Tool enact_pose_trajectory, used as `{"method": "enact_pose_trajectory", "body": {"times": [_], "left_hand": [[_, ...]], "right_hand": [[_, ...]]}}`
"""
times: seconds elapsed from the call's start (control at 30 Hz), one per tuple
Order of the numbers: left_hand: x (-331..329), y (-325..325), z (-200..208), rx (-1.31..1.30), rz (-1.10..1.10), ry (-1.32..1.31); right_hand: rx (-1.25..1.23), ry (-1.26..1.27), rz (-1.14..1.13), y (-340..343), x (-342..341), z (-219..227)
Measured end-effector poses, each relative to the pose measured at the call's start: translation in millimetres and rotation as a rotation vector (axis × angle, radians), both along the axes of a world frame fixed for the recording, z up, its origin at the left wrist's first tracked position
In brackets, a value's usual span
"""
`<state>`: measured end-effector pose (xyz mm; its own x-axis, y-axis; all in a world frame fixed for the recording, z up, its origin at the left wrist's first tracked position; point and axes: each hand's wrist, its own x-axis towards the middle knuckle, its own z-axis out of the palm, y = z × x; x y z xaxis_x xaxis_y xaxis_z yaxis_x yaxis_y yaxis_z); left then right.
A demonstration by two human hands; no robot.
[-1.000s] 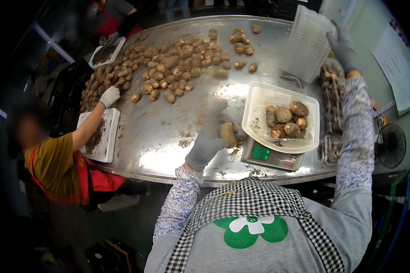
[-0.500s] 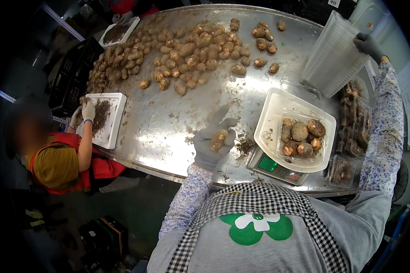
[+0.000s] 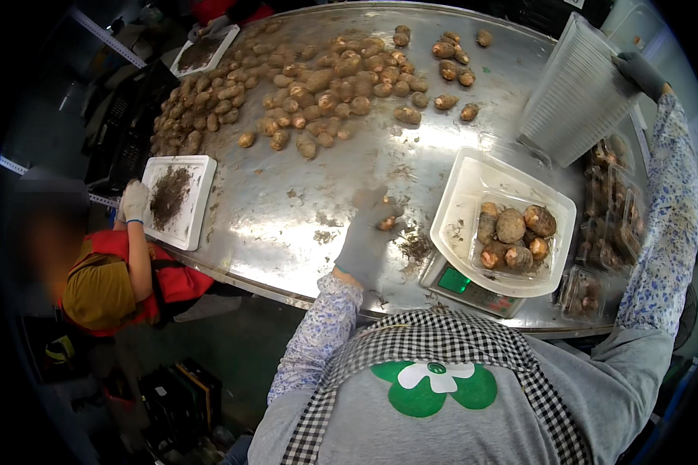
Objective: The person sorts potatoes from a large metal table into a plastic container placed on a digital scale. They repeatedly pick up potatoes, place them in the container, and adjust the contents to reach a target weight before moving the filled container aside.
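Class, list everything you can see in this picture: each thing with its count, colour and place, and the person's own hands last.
Table: one, shiny metal, centre.
Loose tubers: many, brown, far side of the table.
White tray: one, on the scale, holding a clear tub of tubers.
Scale: one, grey, near edge.
Stack of clear tubs: one, upper right.
Dirt tray: one, white, left edge.
Co-worker: one, red top, left.
Left hand: grey glove, holding a small tuber.
Right hand: grey glove, gripping the stack.

We wear grey knit gloves on our left hand [image 3: 368, 240] and right hand [image 3: 640, 71], blue-flowered white sleeves, a grey top, and a black-and-white checked apron.
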<state>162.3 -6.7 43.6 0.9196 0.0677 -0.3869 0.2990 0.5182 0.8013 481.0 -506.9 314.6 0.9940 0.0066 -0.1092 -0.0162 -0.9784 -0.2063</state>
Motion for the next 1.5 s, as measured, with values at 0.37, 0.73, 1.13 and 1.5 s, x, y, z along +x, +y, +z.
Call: {"method": "enact_pose_trajectory", "body": {"times": [0.37, 0.73, 1.13, 1.5], "left_hand": [[42, -31, -103, 1.573, -0.447, -0.627], [-44, 40, 37, -0.222, -0.117, -0.463], [-128, 136, -35, 0.135, 0.033, 0.127], [-162, 111, -62, 0.400, 0.258, 0.169]], "right_hand": [[-0.167, -0.930, 0.049, 21, -24, 11], [0.083, -0.655, 0.834, 277, -326, -122], [0.258, -0.437, 1.089, 382, -410, -273], [0.328, -0.807, 0.455, 246, -383, -191]]}}
